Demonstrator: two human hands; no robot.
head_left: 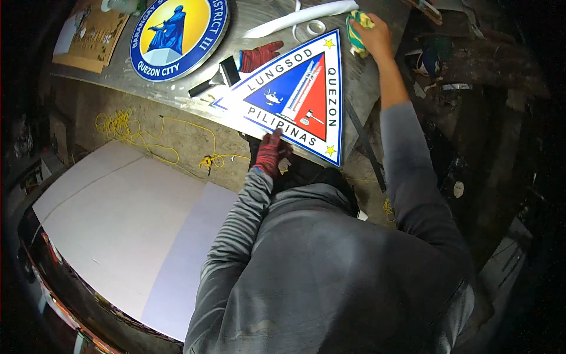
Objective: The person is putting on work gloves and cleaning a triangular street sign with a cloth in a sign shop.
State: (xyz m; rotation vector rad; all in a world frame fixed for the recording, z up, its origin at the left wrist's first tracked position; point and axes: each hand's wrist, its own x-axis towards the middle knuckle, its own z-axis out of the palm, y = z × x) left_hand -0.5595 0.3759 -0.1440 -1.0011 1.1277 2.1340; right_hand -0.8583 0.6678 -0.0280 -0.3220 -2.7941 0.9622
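Observation:
A triangular sign (pixel 250 97) with a white border, blue and red fields and yellow stars lies on the metal table. My left hand (pixel 270 156), in a red and black glove, touches the sign's near edge with its fingers stretched apart. Beyond the sign's far right corner, my bare right hand (pixel 376 36) is closed around a crumpled green and yellow cloth (pixel 357 42). A squeegee with a black handle (pixel 200 88) lies left of the sign, beside a loose red glove (pixel 259 56).
A round blue-rimmed sign (pixel 203 44) lies at the table's left. White rolled sheet (pixel 300 17) and a tape roll (pixel 316 27) sit behind the triangle. Yellow cord (pixel 177 154) trails over the floor. Large pale panels (pixel 118 218) stand at the lower left. The metal table (pixel 365 88) ends just in front of me.

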